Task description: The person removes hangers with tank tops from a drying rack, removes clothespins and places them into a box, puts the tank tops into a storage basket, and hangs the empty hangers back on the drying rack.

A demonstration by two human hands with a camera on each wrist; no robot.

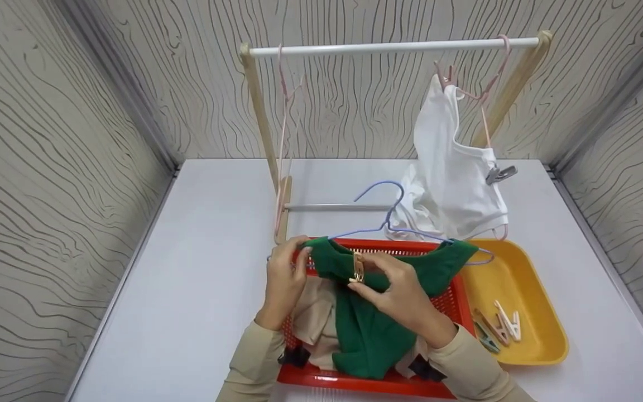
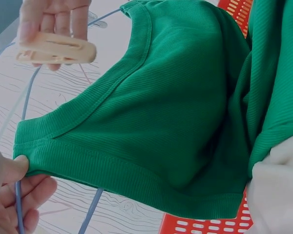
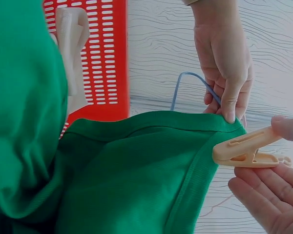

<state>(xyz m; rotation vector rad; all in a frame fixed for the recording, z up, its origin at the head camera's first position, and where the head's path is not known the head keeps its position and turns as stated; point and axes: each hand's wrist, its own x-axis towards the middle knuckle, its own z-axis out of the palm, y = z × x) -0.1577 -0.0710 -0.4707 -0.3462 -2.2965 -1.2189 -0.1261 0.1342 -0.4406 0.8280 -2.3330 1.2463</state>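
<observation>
Forearms (image 1: 252,360) angle inward; right hand (image 1: 399,290) pinches a clothespin (image 1: 358,267); left hand (image 1: 286,279) pinches a green garment (image 1: 369,332).

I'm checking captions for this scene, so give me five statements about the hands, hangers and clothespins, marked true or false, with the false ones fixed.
1. The right hand pinches a tan clothespin. True.
2. Both hands hold clothespins. False: the left hand pinches the shoulder of the green garment, together with the blue hanger.
3. A pink hanger on the top rail carries the white garment. True.
4. The blue hanger hangs on the top rail. False: it is off the rail, with the green garment on it.
5. Several loose clothespins lie in the yellow tray. True.
</observation>
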